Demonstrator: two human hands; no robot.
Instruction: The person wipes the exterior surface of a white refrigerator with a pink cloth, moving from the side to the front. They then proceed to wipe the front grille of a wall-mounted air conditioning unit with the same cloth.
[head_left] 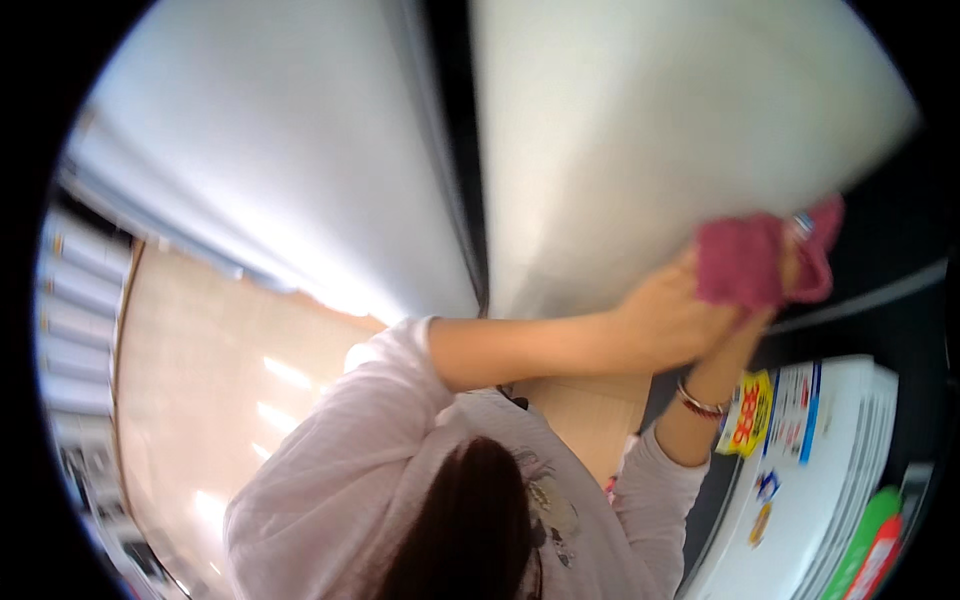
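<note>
A dark pink cloth [738, 262] is bunched at the lower right edge of a large pale panel [610, 130]. My left hand [660, 318] reaches across my body to the right and is closed on the cloth, its fingers partly covered by it. My right hand [788, 268] comes up from below, beyond the left one, and is wrapped in the same cloth. Bracelets [700, 402] circle my right wrist. Motion blur smears both hands and the cloth, so single fingers are hard to make out.
Another tall white panel [290, 130] stands left of a dark gap. At lower right, a white appliance [800, 480] shaped like an air conditioner carries a yellow price tag [745, 415]. A pale cable [860, 300] crosses the black area. Shiny floor [200, 370] and white units [80, 310] lie left.
</note>
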